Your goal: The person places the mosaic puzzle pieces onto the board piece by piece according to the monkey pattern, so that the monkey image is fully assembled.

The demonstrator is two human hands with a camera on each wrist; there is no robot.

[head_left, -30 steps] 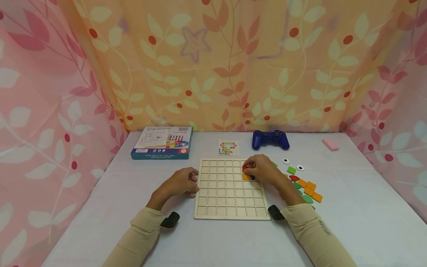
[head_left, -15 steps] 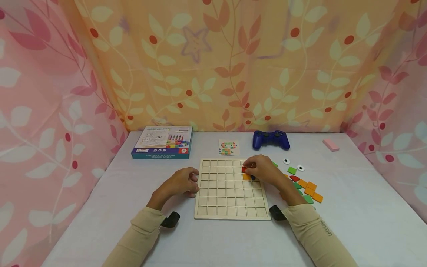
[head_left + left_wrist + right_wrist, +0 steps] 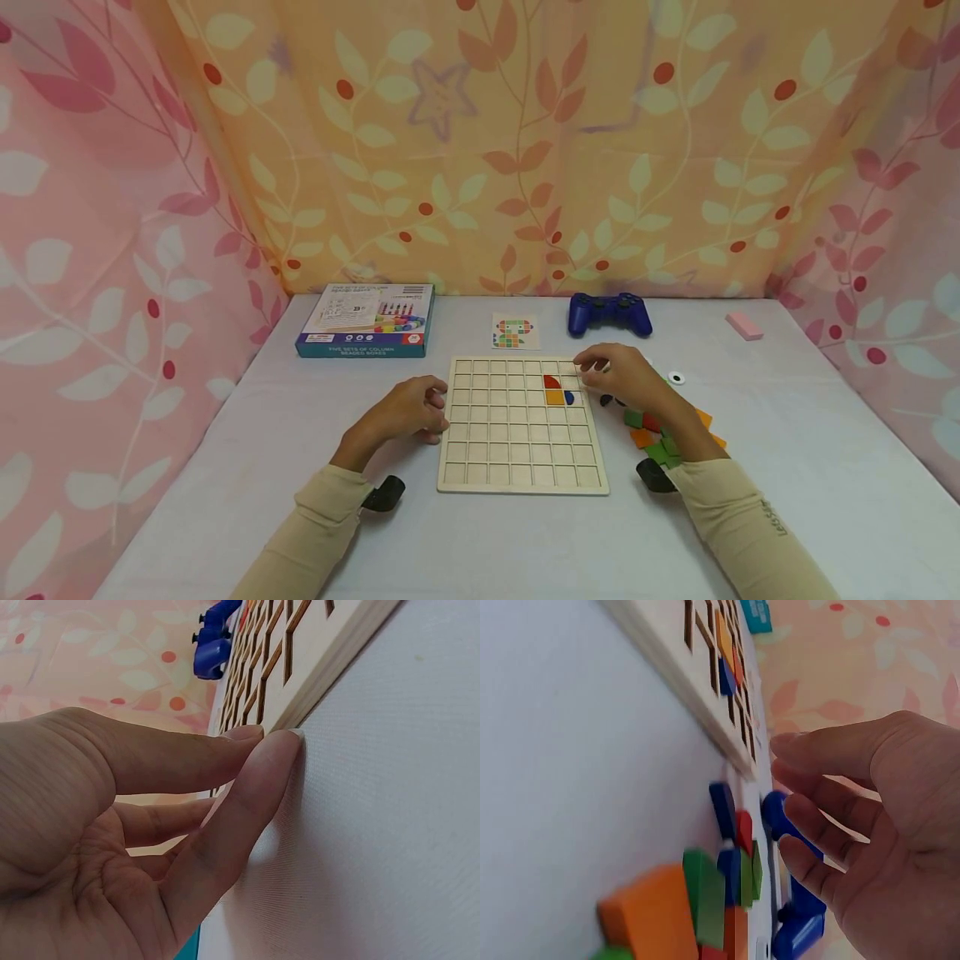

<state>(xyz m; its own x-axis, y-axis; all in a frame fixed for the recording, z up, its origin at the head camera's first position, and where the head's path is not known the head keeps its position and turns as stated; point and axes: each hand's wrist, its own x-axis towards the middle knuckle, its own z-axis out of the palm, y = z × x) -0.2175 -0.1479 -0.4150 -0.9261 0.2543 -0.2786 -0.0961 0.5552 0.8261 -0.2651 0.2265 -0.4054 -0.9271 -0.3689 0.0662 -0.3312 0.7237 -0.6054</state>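
Desk (image 3: 517, 546) free along near side of grid board (image 3: 520, 432). Obstacles: loose tiles (image 3: 657, 452), right; blue controller (image 3: 609, 316), far right; box (image 3: 366, 322), far left.

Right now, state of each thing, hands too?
Grid board: flat, partly filled
Red piece: in a cell
Orange square: in a cell
Blue half-round: in a cell
Loose pieces: scattered, partly hidden
Pattern card: flat, picture up
Controller: lying flat, power unclear
Box: flat, looks closed
Pink block: lying flat
Left hand: touching the grid board's edge
Right hand: nothing visible in it
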